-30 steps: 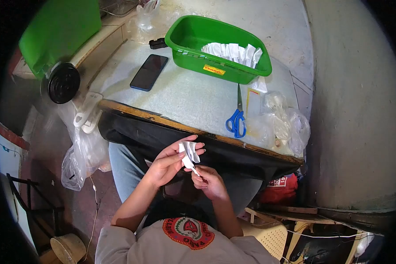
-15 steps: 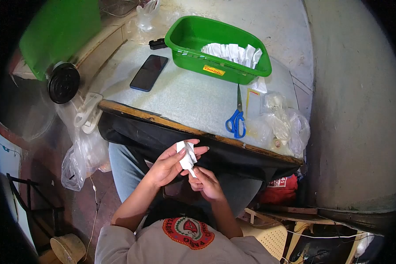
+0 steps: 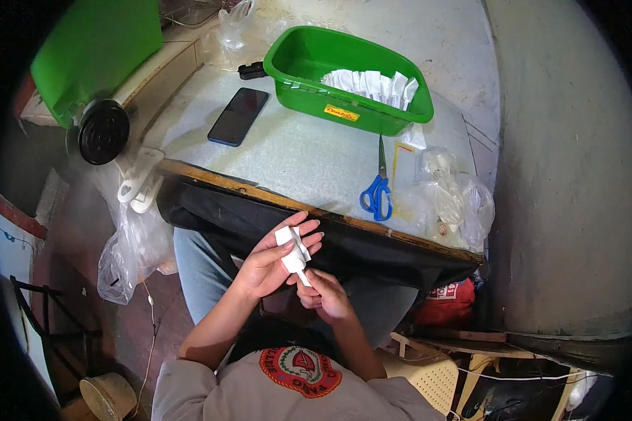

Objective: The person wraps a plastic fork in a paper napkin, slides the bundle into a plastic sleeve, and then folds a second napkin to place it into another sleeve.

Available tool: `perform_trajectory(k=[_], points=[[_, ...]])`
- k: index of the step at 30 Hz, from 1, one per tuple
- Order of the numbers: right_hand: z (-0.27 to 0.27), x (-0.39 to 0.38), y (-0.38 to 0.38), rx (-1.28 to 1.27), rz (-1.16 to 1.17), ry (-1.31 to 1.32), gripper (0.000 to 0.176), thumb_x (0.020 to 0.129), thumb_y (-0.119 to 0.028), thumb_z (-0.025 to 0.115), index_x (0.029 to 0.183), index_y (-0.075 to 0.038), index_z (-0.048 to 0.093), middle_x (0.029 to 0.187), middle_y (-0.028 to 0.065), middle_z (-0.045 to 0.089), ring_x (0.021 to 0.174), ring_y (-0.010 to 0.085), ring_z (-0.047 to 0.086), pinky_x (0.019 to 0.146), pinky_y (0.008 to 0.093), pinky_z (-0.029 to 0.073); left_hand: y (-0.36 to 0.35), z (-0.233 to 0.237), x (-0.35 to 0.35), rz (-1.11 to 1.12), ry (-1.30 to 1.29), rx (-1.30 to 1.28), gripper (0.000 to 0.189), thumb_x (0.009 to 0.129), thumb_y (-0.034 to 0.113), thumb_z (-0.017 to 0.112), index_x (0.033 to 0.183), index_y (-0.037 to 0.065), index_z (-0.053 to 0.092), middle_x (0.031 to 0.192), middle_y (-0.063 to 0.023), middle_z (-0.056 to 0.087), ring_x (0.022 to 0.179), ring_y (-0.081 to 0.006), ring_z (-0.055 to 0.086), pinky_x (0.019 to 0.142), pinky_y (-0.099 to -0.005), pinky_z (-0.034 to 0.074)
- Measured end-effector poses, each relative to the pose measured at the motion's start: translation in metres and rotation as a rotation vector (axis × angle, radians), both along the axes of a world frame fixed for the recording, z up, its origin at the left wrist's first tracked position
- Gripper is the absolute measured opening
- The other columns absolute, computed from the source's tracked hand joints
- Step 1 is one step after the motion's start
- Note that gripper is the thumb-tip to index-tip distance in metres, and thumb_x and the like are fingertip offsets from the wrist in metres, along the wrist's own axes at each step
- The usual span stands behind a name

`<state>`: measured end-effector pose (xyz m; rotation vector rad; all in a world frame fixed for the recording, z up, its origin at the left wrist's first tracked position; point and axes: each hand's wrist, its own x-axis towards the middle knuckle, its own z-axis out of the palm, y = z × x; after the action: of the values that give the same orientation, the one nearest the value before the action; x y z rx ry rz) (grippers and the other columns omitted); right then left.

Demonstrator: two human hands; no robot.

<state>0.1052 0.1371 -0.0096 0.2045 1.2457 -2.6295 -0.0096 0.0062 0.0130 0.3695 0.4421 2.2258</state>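
Note:
A small white folded paper piece (image 3: 289,247), wide at the top with a narrow tail, lies across my left hand (image 3: 265,264). The left thumb presses it against the palm while the other fingers stretch out behind it. Lower down, my right hand (image 3: 324,297) pinches the narrow tail between thumb and fingers. Both hands are above my lap, just short of the table's front edge. Similar white folded pieces (image 3: 372,85) stand in a row inside the green basin (image 3: 309,96) on the table.
Blue-handled scissors (image 3: 378,196) lie on the table (image 3: 295,161), beside clear plastic bags (image 3: 446,193) with pale contents. A dark phone (image 3: 238,117) rests left of the basin. A small fan (image 3: 103,132) stands at the left edge, near a hanging plastic bag (image 3: 130,252).
My left fingers have spread and stretched upward, and the white paper piece has shifted slightly left in the hand. My right hand still pinches the tail. The fan head has turned slightly.

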Motion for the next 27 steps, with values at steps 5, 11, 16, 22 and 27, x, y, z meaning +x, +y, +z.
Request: perform_trajectory(k=[5, 11, 16, 22, 27], points=[[0.0019, 0.0006, -0.0009, -0.001, -0.002, 0.001, 0.039, 0.106, -0.03, 0.04, 0.108, 0.004, 0.058, 0.066, -0.0067, 0.031, 0.052, 0.003, 0.027, 0.048, 0.0207, 0.022, 0.001, 0.0075, 0.001, -0.054, -0.055, 0.02, 0.062, 0.094, 0.009, 0.056, 0.148, -0.002, 0.028, 0.144, -0.022, 0.045, 0.133, -0.0363, 0.046, 0.117, -0.0489, 0.03], [0.0, 0.0006, 0.0006, -0.02, -0.014, -0.013, 0.039, 0.106, -0.03, 0.04, 0.11, 0.004, 0.058, 0.066, -0.0065, 0.031, 0.051, 0.0031, 0.027, 0.046, 0.0209, 0.022, -0.0024, 0.0087, -0.0016, -0.246, 0.078, -0.058, 0.059, 0.099, 0.026, 0.049, 0.145, -0.006, 0.032, 0.148, -0.0298, 0.038, 0.14, -0.0389, 0.036, 0.116, -0.0469, 0.029], [-0.0019, 0.0005, -0.0003, -0.013, -0.017, -0.011, 0.039, 0.106, -0.031, 0.039, 0.111, 0.004, 0.057, 0.066, -0.0065, 0.03, 0.051, 0.0032, 0.027, 0.046, 0.0207, 0.021, -0.0024, 0.0088, -0.0014, -0.218, 0.142, -0.085, 0.054, 0.1, 0.029, 0.047, 0.139, -0.007, 0.039, 0.145, -0.0307, 0.042, 0.139, -0.0398, 0.038, 0.115, -0.047, 0.03], [-0.0033, 0.0001, -0.0047, -0.076, -0.004, 0.002, 0.039, 0.106, -0.031, 0.04, 0.109, 0.004, 0.056, 0.065, -0.0066, 0.03, 0.05, 0.0037, 0.027, 0.046, 0.0211, 0.022, -0.0012, 0.0055, 0.0, -0.162, 0.088, -0.043, 0.049, 0.1, 0.027, 0.048, 0.137, -0.005, 0.043, 0.144, -0.031, 0.042, 0.137, -0.0417, 0.04, 0.115, -0.0486, 0.031], [-0.0044, 0.0008, -0.0056, -0.122, 0.05, -0.03, 0.038, 0.106, -0.033, 0.041, 0.108, 0.002, 0.055, 0.064, -0.0074, 0.029, 0.049, 0.0038, 0.026, 0.045, 0.0219, 0.022, -0.0029, 0.0064, -0.0008, -0.184, 0.042, -0.008, 0.046, 0.098, 0.024, 0.051, 0.136, -0.002, 0.045, 0.142, -0.0309, 0.045, 0.135, -0.0434, 0.042, 0.114, -0.0501, 0.033]])
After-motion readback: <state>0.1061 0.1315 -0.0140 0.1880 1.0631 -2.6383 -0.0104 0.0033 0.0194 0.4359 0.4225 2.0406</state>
